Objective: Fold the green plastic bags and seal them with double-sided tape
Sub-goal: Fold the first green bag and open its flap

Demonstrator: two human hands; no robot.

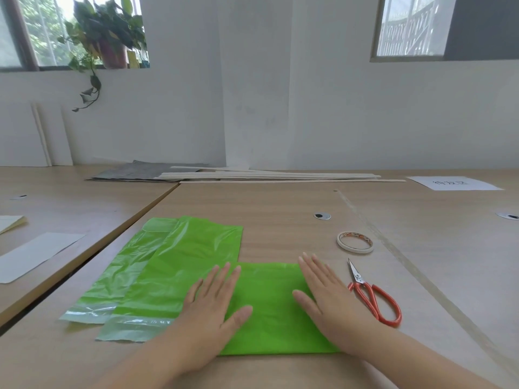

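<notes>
A folded green plastic bag [269,304] lies flat on the wooden table near the front. My left hand [213,307] presses flat on its left part, fingers spread. My right hand [331,301] presses flat on its right edge, fingers apart. Two unfolded green bags [179,262] lie overlapping to the left, stretching away from me, with clear adhesive flaps at their near ends. A roll of double-sided tape [355,242] lies flat to the right, beyond my right hand. Red-handled scissors [370,296] lie just right of my right hand, blades pointing away.
Wooden sticks [280,176] and a grey sheet [132,172] lie at the back by the wall. A printed white paper [453,183] sits at the back right. White paper strips [33,255] rest on the adjoining left table, beyond a gap. Cable holes [322,216] dot the table.
</notes>
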